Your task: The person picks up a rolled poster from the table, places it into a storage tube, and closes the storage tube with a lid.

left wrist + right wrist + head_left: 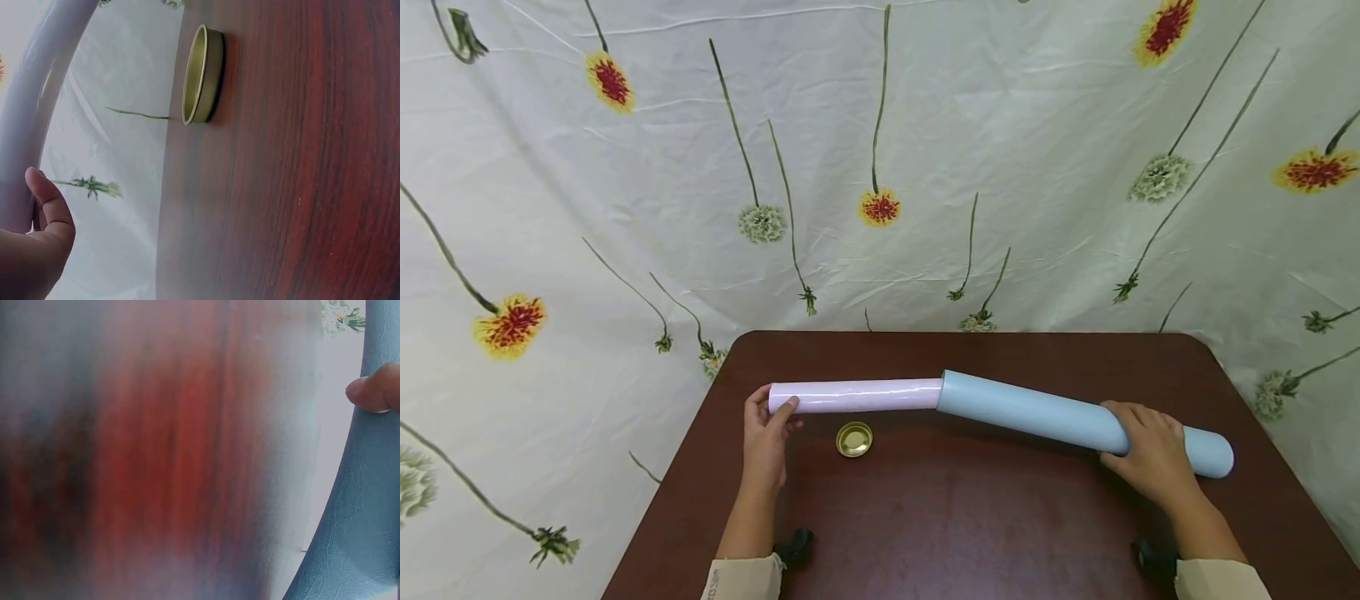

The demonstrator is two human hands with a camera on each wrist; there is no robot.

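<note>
A pale lilac, glossy roll (857, 396) runs from my left hand into the open end of a light blue tube (1030, 410). My left hand (767, 429) grips the roll's left end, thumb in front. Toward the tube's right end, my right hand (1153, 450) holds it from above with the fingers wrapped over it. Roll and tube meet at a slight angle. How far the roll reaches inside is hidden. Below the roll, a round gold lid (854, 439) lies with its hollow side up, apart from both hands. In the left wrist view its rim stands out clearly.
The dark brown wooden table (970, 517) has rounded far corners. Behind it hangs a white cloth (1045, 150) printed with flowers. Dark straps or devices sit at both wrists, below cream sleeves (745, 579).
</note>
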